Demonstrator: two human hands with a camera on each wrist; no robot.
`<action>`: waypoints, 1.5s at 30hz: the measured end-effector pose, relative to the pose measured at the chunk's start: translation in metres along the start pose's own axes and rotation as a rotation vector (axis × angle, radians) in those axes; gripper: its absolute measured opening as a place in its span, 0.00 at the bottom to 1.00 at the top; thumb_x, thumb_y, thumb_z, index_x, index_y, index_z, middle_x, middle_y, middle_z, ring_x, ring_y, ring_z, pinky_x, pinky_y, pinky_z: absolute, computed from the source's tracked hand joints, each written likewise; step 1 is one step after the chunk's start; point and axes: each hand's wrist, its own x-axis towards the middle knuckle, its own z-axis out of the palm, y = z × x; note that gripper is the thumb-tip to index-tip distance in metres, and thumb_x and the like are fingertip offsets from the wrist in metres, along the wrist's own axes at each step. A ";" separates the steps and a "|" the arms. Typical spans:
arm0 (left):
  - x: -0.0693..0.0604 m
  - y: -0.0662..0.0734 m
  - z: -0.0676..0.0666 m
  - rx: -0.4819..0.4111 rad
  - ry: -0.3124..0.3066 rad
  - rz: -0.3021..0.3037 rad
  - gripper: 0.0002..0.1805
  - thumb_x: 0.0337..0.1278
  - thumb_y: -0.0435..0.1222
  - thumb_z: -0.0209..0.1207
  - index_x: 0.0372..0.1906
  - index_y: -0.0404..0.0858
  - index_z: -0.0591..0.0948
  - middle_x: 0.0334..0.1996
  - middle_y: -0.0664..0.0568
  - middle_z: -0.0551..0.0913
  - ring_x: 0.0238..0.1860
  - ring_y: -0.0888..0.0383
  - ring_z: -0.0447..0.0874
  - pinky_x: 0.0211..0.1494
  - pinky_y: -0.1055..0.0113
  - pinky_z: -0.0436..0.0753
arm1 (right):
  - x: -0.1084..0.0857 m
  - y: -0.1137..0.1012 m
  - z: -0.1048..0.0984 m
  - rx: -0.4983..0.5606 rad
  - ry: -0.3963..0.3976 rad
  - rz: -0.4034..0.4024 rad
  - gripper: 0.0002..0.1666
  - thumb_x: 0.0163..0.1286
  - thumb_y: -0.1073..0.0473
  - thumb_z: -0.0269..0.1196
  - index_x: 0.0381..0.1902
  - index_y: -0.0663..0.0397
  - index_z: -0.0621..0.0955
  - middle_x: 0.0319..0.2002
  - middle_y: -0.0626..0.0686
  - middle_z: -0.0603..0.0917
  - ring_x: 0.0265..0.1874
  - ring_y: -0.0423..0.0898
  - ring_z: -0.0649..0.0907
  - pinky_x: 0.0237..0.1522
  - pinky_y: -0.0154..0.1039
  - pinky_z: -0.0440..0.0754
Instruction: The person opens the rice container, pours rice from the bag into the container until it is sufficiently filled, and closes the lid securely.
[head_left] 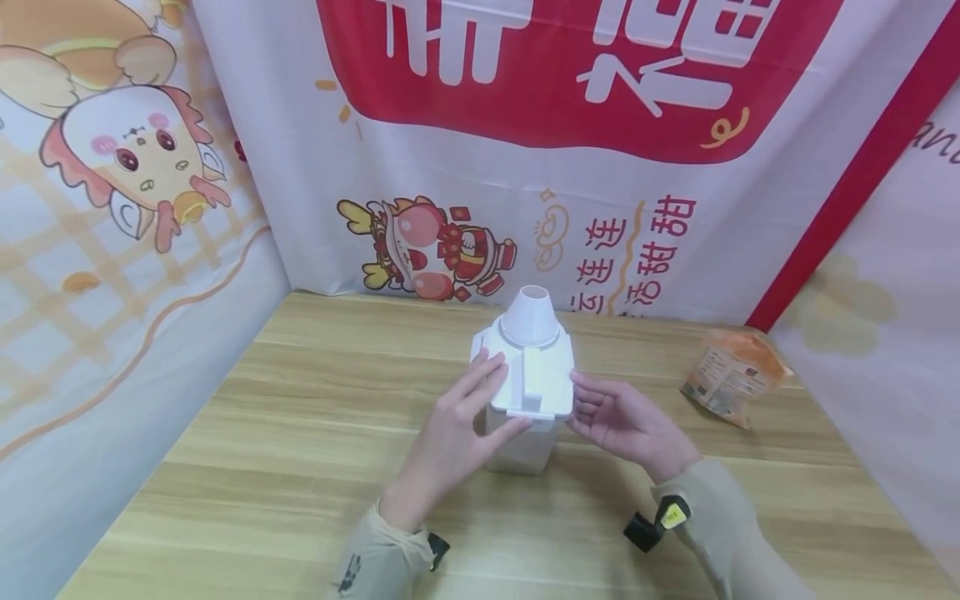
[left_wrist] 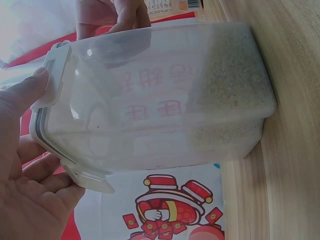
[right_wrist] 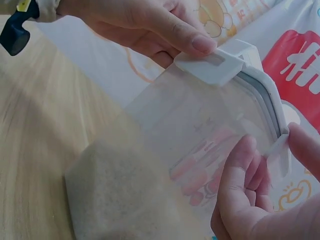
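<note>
A clear storage container (head_left: pixel 521 454) stands upright on the table, part filled with pale, rice-like grains (left_wrist: pixel 230 75). Its white lid (head_left: pixel 555 375) is on, topped by a white cone-shaped cup (head_left: pixel 531 315). My left hand (head_left: pixel 457 421) grips the lid's near left corner. That thumb lies on the front latch (right_wrist: pixel 212 67), while its fingers curl at the left side latch (left_wrist: pixel 90 177). At the other side, my right hand (head_left: pixel 618 417) holds the right side latch (right_wrist: pixel 281 155) between thumb and fingers. Part of that grip is hidden in the head view.
An orange and white packet (head_left: pixel 731 375) lies on the wooden table (head_left: pixel 322 400) to the right of the container. Printed cloth (head_left: pixel 420 167) hangs behind the table and along both sides. Each wrist wears a small black device (head_left: pixel 645 529).
</note>
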 end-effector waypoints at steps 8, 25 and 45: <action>0.000 -0.001 0.001 -0.001 -0.007 -0.008 0.38 0.57 0.53 0.66 0.66 0.34 0.73 0.70 0.48 0.68 0.72 0.53 0.58 0.70 0.60 0.63 | 0.002 -0.002 -0.002 0.020 -0.006 0.030 0.08 0.71 0.63 0.61 0.46 0.59 0.79 0.42 0.55 0.83 0.42 0.47 0.80 0.50 0.36 0.79; 0.000 -0.001 0.000 0.002 -0.009 -0.010 0.39 0.56 0.53 0.67 0.66 0.34 0.73 0.70 0.49 0.68 0.72 0.53 0.59 0.70 0.60 0.63 | 0.007 -0.003 -0.006 -0.023 -0.043 0.027 0.04 0.71 0.64 0.61 0.42 0.59 0.80 0.37 0.54 0.83 0.38 0.46 0.80 0.45 0.35 0.80; 0.001 0.000 0.001 0.003 -0.004 0.001 0.39 0.55 0.54 0.66 0.66 0.34 0.74 0.69 0.47 0.68 0.72 0.52 0.59 0.70 0.60 0.63 | 0.006 -0.004 -0.006 0.009 -0.047 0.026 0.05 0.71 0.65 0.60 0.43 0.59 0.80 0.40 0.55 0.82 0.40 0.46 0.79 0.48 0.35 0.79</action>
